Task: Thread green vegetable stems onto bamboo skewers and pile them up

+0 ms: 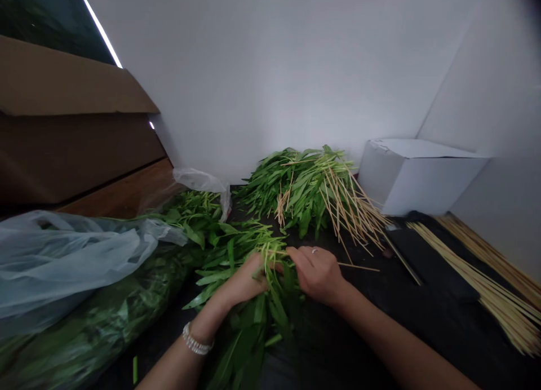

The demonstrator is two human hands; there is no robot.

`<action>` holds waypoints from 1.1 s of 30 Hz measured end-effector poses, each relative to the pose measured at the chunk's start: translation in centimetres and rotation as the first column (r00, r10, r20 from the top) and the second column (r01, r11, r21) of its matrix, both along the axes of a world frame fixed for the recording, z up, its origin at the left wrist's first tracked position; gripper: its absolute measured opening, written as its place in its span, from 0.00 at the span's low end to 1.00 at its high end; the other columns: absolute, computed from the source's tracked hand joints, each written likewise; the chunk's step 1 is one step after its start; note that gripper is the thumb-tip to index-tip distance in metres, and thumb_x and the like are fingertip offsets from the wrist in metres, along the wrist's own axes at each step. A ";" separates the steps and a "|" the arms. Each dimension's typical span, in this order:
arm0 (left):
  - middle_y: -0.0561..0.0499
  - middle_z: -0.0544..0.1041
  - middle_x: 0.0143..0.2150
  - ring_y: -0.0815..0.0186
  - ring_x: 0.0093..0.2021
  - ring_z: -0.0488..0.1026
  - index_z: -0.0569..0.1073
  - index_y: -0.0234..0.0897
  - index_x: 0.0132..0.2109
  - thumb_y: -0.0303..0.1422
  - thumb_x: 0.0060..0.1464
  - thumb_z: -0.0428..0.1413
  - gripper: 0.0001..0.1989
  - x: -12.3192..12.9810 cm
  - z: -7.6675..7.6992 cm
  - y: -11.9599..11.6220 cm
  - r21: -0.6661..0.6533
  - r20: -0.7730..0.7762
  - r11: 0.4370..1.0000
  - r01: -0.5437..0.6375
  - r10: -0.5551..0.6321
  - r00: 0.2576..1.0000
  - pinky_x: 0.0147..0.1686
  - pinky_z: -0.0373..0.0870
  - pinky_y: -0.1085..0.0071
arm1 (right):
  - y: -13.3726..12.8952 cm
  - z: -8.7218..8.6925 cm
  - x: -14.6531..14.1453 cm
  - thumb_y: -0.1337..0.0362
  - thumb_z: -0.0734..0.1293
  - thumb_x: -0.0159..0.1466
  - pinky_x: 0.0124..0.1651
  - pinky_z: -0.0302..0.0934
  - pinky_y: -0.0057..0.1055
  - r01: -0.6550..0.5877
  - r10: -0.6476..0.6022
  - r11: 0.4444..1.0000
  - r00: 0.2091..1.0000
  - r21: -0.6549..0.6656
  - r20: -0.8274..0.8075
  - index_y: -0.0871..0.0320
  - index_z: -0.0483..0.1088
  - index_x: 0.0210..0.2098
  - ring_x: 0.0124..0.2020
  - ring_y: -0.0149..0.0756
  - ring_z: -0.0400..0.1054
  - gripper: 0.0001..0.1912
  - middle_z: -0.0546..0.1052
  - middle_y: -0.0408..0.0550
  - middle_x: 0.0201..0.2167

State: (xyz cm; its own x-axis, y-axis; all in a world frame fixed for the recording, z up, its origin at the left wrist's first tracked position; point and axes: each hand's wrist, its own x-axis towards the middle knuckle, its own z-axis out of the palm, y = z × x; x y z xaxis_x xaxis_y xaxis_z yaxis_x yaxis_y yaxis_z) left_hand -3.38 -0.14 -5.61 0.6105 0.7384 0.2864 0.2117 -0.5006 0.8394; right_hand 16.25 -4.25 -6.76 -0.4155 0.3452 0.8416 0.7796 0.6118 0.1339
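My left hand (245, 280) grips a bunch of long green leafy stems (257, 317) that trail down toward me over the black table (380, 311). Touching the same bunch at its top, my right hand (316, 271) has its fingers closed around the pale stem ends; a thin bamboo skewer (357, 266) pokes out to the right of that hand. A ring sits on the right hand and a beaded bracelet on the left wrist.
A pile of skewered greens (313, 190) lies behind the hands. Loose bamboo skewers (477, 277) lie at the right, beside a white box (418, 173). A clear plastic bag of greens (80, 288) fills the left. Cardboard (71, 125) stands at the back left.
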 end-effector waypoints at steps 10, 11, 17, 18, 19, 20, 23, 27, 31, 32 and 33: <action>0.51 0.81 0.32 0.72 0.28 0.73 0.76 0.36 0.40 0.38 0.46 0.66 0.15 -1.4 0.3 2.8 -0.474 0.517 0.831 -0.291 0.530 0.673 0.32 0.67 0.77 | -0.4 0.5 1.1 0.72 0.55 0.65 0.33 0.58 0.30 -0.101 0.117 0.991 0.970 0.082 -0.211 0.61 0.65 0.43 0.29 0.33 0.67 0.10 0.74 0.49 0.30; 0.50 0.81 0.32 0.71 0.30 0.74 0.76 0.36 0.42 0.38 0.44 0.67 0.17 -1.5 0.4 2.8 -0.488 0.556 0.829 -0.275 0.538 0.634 0.35 0.68 0.76 | -0.3 0.5 1.1 0.72 0.55 0.66 0.33 0.57 0.30 -0.073 0.081 0.996 0.982 0.052 -0.171 0.62 0.66 0.43 0.29 0.33 0.66 0.11 0.74 0.48 0.28; 0.47 0.83 0.35 0.72 0.31 0.75 0.80 0.34 0.39 0.34 0.39 0.70 0.18 -0.8 0.9 2.0 -0.594 0.557 0.796 -0.120 0.513 0.653 0.36 0.70 0.78 | 0.5 -0.6 0.4 0.73 0.54 0.66 0.30 0.52 0.30 0.126 -0.125 0.989 0.992 -0.074 0.022 0.64 0.70 0.46 0.25 0.32 0.63 0.16 0.72 0.46 0.26; 0.47 0.83 0.35 0.72 0.31 0.76 0.81 0.34 0.39 0.34 0.39 0.70 0.17 -0.6 0.9 1.9 -0.600 0.552 0.793 -0.106 0.506 0.662 0.35 0.70 0.78 | 0.6 -0.9 0.4 0.73 0.54 0.66 0.29 0.52 0.30 0.141 -0.140 0.986 0.990 -0.093 0.024 0.64 0.70 0.47 0.25 0.31 0.63 0.16 0.72 0.46 0.26; 0.47 0.83 0.36 0.72 0.31 0.76 0.81 0.34 0.39 0.33 0.39 0.70 0.16 -0.5 0.9 1.8 -0.605 0.549 0.790 -0.098 0.503 0.668 0.35 0.71 0.78 | 0.7 -1.0 0.4 0.73 0.54 0.66 0.29 0.52 0.30 0.152 -0.150 0.982 0.988 -0.109 0.021 0.64 0.70 0.47 0.25 0.31 0.63 0.16 0.73 0.46 0.26; 0.47 0.83 0.35 0.71 0.32 0.76 0.81 0.34 0.38 0.33 0.39 0.70 0.16 -0.4 0.9 1.7 -0.610 0.544 0.787 -0.094 0.502 0.673 0.35 0.71 0.78 | 0.7 -1.2 0.4 0.73 0.54 0.66 0.29 0.52 0.30 0.158 -0.157 0.980 0.987 -0.122 0.017 0.64 0.70 0.47 0.25 0.31 0.63 0.16 0.73 0.45 0.26; 0.48 0.83 0.35 0.70 0.33 0.77 0.82 0.35 0.37 0.32 0.39 0.70 0.14 -0.3 0.8 1.6 -0.628 0.524 0.772 -0.099 0.513 0.680 0.37 0.72 0.77 | 0.7 -1.3 0.4 0.73 0.55 0.66 0.30 0.52 0.29 0.160 -0.160 0.978 0.987 -0.134 0.008 0.63 0.70 0.48 0.25 0.30 0.63 0.17 0.73 0.45 0.26; 0.48 0.84 0.34 0.70 0.33 0.78 0.82 0.35 0.37 0.32 0.39 0.70 0.14 -0.4 0.6 1.6 -0.637 0.490 0.762 -0.115 0.516 0.703 0.39 0.72 0.77 | 0.7 -1.2 0.3 0.73 0.55 0.66 0.29 0.52 0.29 0.164 -0.166 0.977 0.986 -0.133 -0.003 0.64 0.70 0.49 0.25 0.29 0.63 0.17 0.73 0.45 0.27; 0.48 0.84 0.34 0.69 0.33 0.78 0.82 0.35 0.37 0.33 0.40 0.70 0.14 -0.5 0.5 1.5 -0.631 0.471 0.767 -0.116 0.498 0.729 0.39 0.72 0.76 | 0.6 -1.2 0.3 0.73 0.56 0.65 0.29 0.52 0.30 0.183 -0.185 0.974 0.983 -0.132 0.001 0.63 0.71 0.48 0.24 0.30 0.64 0.17 0.72 0.45 0.26; 0.48 0.84 0.34 0.69 0.33 0.78 0.82 0.35 0.37 0.33 0.40 0.70 0.14 -0.4 0.5 1.4 -0.629 0.468 0.768 -0.119 0.497 0.731 0.39 0.72 0.75 | 0.7 -1.2 0.3 0.73 0.56 0.65 0.28 0.52 0.30 0.188 -0.189 0.973 0.982 -0.132 0.004 0.63 0.71 0.48 0.24 0.30 0.63 0.17 0.72 0.45 0.26; 0.48 0.83 0.34 0.69 0.33 0.78 0.82 0.35 0.37 0.34 0.39 0.70 0.15 -0.4 0.5 1.4 -0.627 0.466 0.769 -0.124 0.498 0.732 0.39 0.72 0.75 | 0.7 -1.2 0.3 0.73 0.56 0.65 0.28 0.52 0.30 0.190 -0.191 0.973 0.982 -0.131 0.005 0.63 0.71 0.48 0.24 0.30 0.63 0.17 0.72 0.45 0.26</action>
State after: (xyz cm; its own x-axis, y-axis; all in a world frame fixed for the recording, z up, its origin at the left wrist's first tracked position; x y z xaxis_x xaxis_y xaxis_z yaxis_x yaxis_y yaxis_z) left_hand -3.79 1.29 -5.07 0.1632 0.9866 0.0004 -0.3455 0.0567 0.9367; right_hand 16.53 -3.60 -7.93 -0.3247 0.5245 0.7871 0.8843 0.4635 0.0560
